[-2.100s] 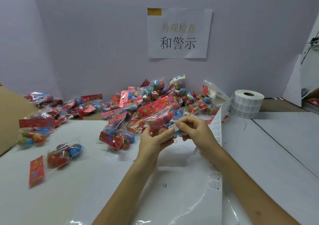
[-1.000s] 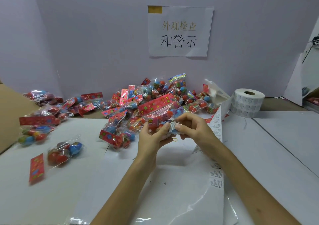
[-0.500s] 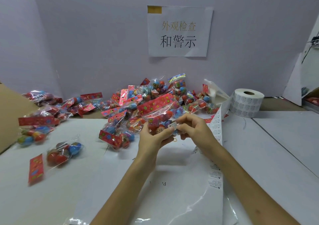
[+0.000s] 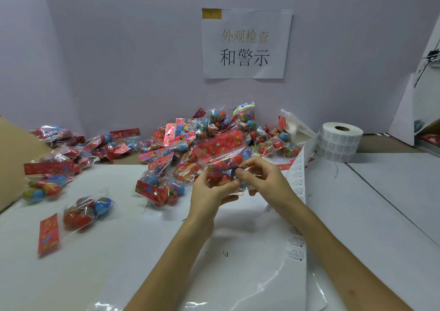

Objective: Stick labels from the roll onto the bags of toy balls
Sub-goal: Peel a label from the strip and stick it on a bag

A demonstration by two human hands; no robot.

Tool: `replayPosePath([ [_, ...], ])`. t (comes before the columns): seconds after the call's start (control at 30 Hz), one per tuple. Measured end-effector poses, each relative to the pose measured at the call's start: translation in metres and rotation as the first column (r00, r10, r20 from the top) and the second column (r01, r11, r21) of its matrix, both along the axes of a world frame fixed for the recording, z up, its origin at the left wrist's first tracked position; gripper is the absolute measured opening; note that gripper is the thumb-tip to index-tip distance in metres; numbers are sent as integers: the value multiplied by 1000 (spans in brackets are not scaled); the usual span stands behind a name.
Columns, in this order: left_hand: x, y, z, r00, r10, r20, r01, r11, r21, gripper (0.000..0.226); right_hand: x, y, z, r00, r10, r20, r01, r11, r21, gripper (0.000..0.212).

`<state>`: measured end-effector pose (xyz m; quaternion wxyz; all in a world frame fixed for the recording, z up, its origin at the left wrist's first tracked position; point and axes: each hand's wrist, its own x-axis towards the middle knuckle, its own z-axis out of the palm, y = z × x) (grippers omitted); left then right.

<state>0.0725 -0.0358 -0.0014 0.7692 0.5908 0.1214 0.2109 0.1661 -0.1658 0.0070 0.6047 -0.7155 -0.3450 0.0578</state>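
Nearest: glossy clear plastic sheet [image 4: 238,275], flat on smooth white tabletop [image 4: 371,215]. Above it, left hand [image 4: 210,192] cups crinkly clear cellophane bag of round red and blue toy balls [image 4: 223,165] from below, fingers curled round it. Right hand [image 4: 266,182] pinches same bag's front film. Bag held off table, before heap. Long printed white label strip [image 4: 296,182] passes right wrist, runs back to cylindrical white paper label roll [image 4: 338,144], on end, right rear. Heap of like bags with red flowered card headers [image 4: 185,139] against wall; white paper sign [image 4: 245,43] above.
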Motion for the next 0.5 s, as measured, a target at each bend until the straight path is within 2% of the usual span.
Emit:
replayPosePath([
  [0.17, -2, -1, 0, 1000, 24, -9, -24, 999, 30, 46, 1, 1, -2, 999, 30, -31, -30, 1000, 1, 13],
  [0.4, -3, -4, 3, 1000, -21, -13, 21, 999, 26, 43, -1, 0, -1, 998, 51, -36, -50, 999, 16, 30],
  [0.5, -3, -4, 1, 1000, 12, 1, -12, 999, 38, 37, 0, 1, -1, 997, 67, -35, -66, 998, 12, 40],
])
